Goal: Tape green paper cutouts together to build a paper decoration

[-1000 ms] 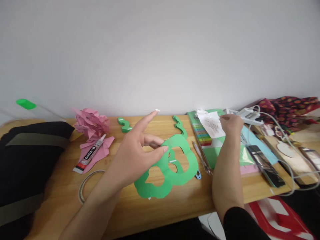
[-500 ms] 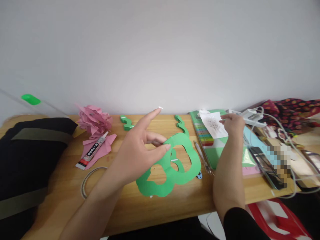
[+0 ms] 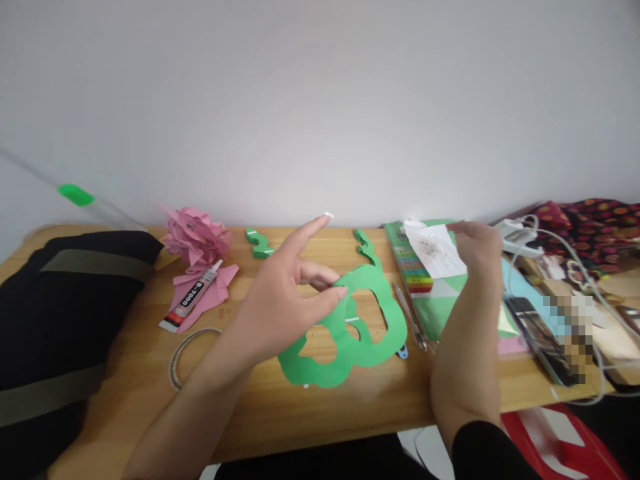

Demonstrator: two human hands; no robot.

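My left hand (image 3: 280, 300) is raised over the middle of the surface (image 3: 380, 393), thumb and a lower finger pinched on the upper edge of the green cut-out (image 3: 385, 320), with the index finger held straight and clear of it. The far part of the green cut-out is lifted in that pinch and its near lobe rests on the wood. My right hand (image 3: 477, 250) is further back and to the right, fingers closed on the right edge of a white slip (image 3: 435, 250) that it holds just above the green paper pack (image 3: 440, 307). What is printed on the slip is too small to read. As to progress: the green cut-out already has its outline and two shaped openings cut, and a small white strip sits on the bridge between them. Two wavy green pieces (image 3: 259, 243) (image 3: 367, 248) lie apart near the wall, joined to nothing. The pink paper flower (image 3: 195, 237) looks finished to me. The glue tube (image 3: 193, 300) lies capped on a pink sheet (image 3: 220, 280), well apart from both hands. A thin loop (image 3: 183, 350) lies near the black bag (image 3: 60, 300), and a pen-like tool (image 3: 410, 313) lies just beside the pack.
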